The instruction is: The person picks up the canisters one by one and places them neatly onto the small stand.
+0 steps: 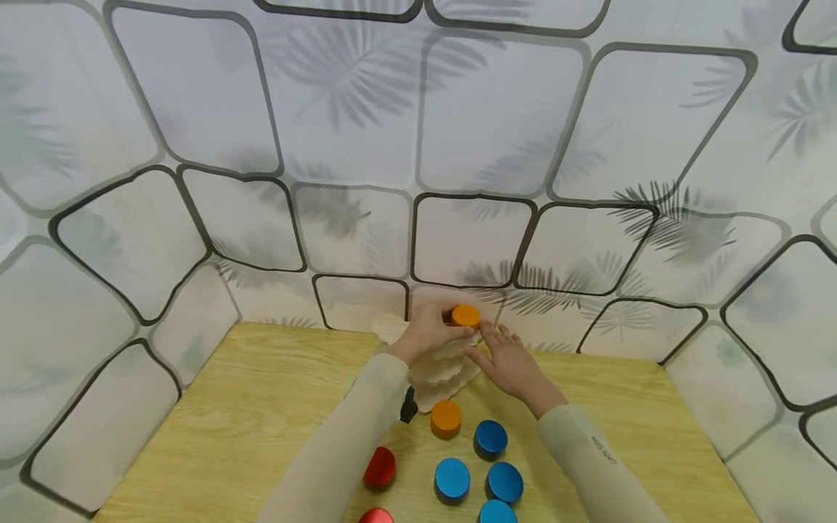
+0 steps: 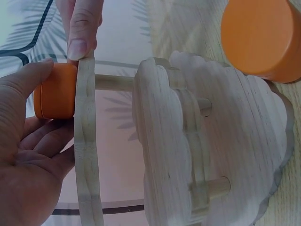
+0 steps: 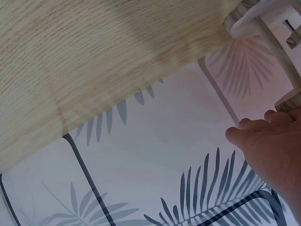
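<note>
A tiered wooden stand (image 1: 437,374) with scalloped shelves rises at the back of the table, its tiers joined by wooden dowels. My left hand (image 1: 428,333) pinches a round orange tin (image 2: 59,92) between thumb and fingers, the tin's base right at the top tier (image 2: 85,141). From the other side my right hand (image 1: 513,365) reaches in with its fingers extended, fingertips at that tier's edge. In the left wrist view, a fingertip of the right hand (image 2: 84,23) presses the edge beside the tin. A second orange tin (image 1: 446,419) stands on the table before the stand.
Several blue tins (image 1: 452,479) are grouped at the front of the wooden table (image 1: 288,392). Red tins (image 1: 380,468) lie near my left sleeve, and a small black object (image 1: 408,405) shows beside the stand. A patterned wall covering (image 1: 356,240) backs the table closely.
</note>
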Motion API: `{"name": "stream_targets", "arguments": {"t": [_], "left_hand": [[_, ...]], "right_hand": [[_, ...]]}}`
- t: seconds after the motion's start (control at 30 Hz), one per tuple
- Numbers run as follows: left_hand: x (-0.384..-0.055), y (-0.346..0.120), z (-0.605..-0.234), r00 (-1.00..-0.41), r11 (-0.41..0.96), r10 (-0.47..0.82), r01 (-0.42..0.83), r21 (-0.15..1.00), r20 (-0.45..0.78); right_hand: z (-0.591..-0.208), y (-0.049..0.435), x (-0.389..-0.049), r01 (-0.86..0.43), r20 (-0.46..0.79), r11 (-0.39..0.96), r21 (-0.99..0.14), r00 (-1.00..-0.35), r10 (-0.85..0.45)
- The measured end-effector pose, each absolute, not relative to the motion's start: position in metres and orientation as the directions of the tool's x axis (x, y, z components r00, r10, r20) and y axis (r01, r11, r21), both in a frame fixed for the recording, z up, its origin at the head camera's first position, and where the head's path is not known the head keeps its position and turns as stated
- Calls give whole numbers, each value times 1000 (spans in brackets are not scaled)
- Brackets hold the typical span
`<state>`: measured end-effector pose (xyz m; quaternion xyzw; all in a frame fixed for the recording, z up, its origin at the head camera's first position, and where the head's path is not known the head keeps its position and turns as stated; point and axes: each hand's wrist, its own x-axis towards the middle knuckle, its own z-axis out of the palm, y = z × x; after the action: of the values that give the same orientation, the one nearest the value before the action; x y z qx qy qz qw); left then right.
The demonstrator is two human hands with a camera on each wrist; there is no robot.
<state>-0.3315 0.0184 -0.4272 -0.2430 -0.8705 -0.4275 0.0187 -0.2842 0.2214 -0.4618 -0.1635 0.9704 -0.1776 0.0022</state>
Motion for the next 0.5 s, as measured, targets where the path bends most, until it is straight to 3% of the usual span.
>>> {"name": "stream_targets", "arguments": {"t": [0.5], "left_hand": [[-334, 17, -428, -870, 529, 428, 460, 713, 244]], "right_hand": [[-458, 220, -281, -306, 45, 891, -334, -950, -309]]}}
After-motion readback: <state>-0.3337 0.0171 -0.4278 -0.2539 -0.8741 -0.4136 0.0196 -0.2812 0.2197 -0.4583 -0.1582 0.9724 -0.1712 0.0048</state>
